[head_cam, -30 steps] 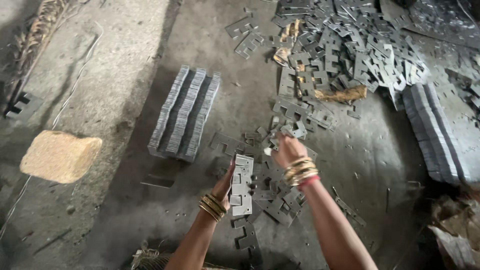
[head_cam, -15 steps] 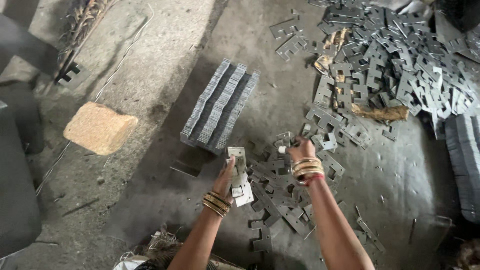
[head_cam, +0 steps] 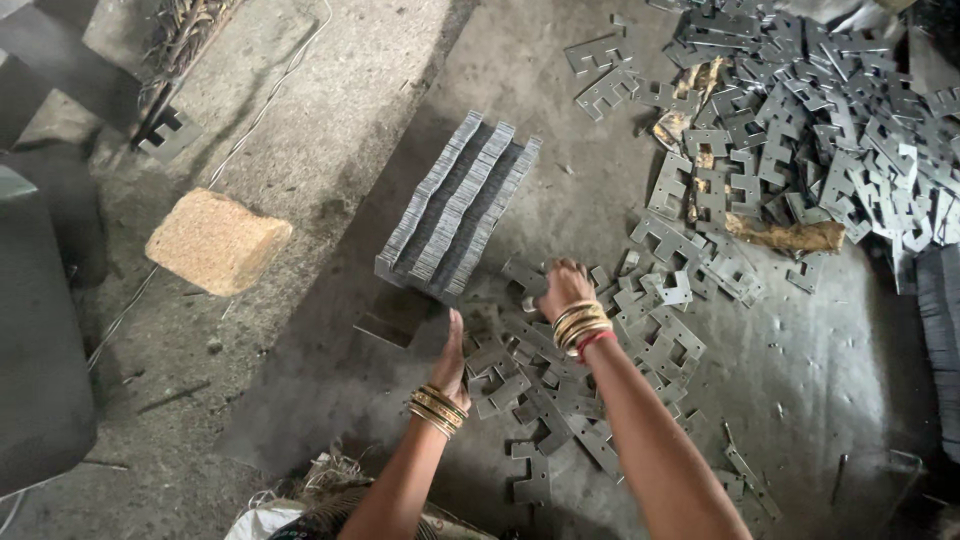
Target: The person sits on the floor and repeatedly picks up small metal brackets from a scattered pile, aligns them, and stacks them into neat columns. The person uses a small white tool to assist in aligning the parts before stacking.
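A row of grey E-shaped metal plates [head_cam: 458, 205] stands on edge in three lines on the concrete floor. My left hand [head_cam: 450, 348] is at the near end of this row, fingers straight, palm toward the plates, with nothing visible in it. My right hand [head_cam: 566, 286] is lowered onto loose flat plates [head_cam: 560, 385] scattered just right of the row. Its fingers curl down on one of them, and the fingertips are hidden. Both wrists wear gold bangles.
A large heap of the same plates [head_cam: 810, 110] fills the upper right, with a rusty scrap [head_cam: 785, 236] in it. A tan stone block [head_cam: 215, 240] lies to the left, a dark object [head_cam: 40, 350] stands at the far left, and another plate stack [head_cam: 940, 340] is at the right edge.
The small stack of plates that my left hand held upright is no longer in it; the hand now rests at the row's near end. My right hand stays over the loose plates. The view shifted.
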